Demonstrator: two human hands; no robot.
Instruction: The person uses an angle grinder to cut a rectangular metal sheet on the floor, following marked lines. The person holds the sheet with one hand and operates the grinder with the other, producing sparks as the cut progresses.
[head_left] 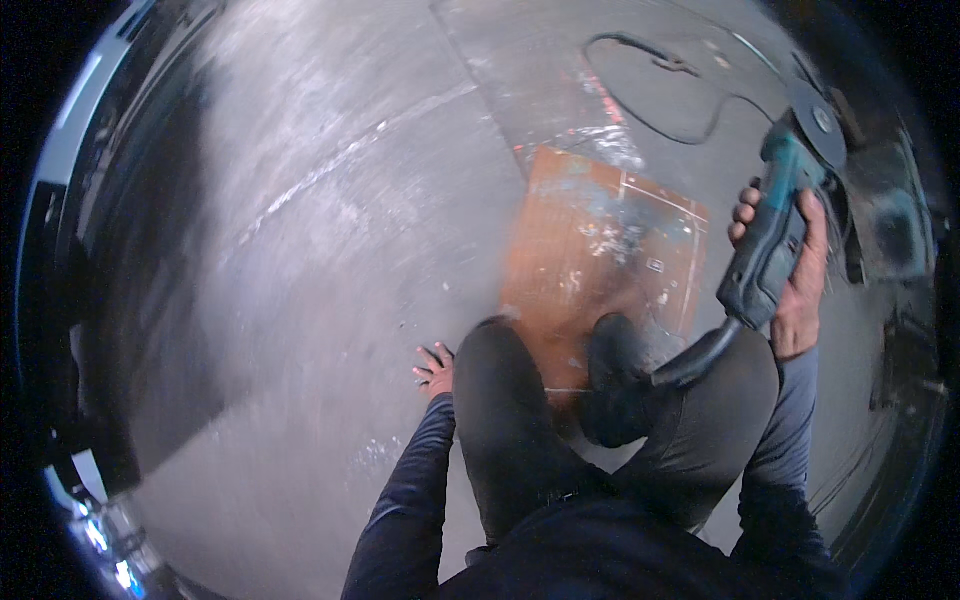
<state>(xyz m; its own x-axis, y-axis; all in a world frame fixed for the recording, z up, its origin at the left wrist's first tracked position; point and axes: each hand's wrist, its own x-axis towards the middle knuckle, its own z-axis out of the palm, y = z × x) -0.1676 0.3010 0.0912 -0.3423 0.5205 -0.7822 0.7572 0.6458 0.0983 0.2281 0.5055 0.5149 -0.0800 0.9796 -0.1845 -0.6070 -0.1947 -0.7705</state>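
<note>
My right hand [803, 275] is wrapped around the body of a teal and black angle grinder [768, 235], held up to the right of my knees. A grey disc sits at the grinder's far end, and its thick black cord sleeve hangs back from the near end over my right leg. Beside my left knee, my left hand [436, 370] has its fingers spread and holds nothing; whether it touches the floor I cannot tell. Between my legs and ahead lies a worn orange-brown board [600, 240], with my dark shoe [615, 380] over its near part.
A black cable [690, 140] loops across the grey concrete floor [330, 290] at the far right. Dark equipment with a greenish panel [895, 220] stands along the right edge. Several blurred objects line the left rim, with a shiny one [110, 540] at lower left.
</note>
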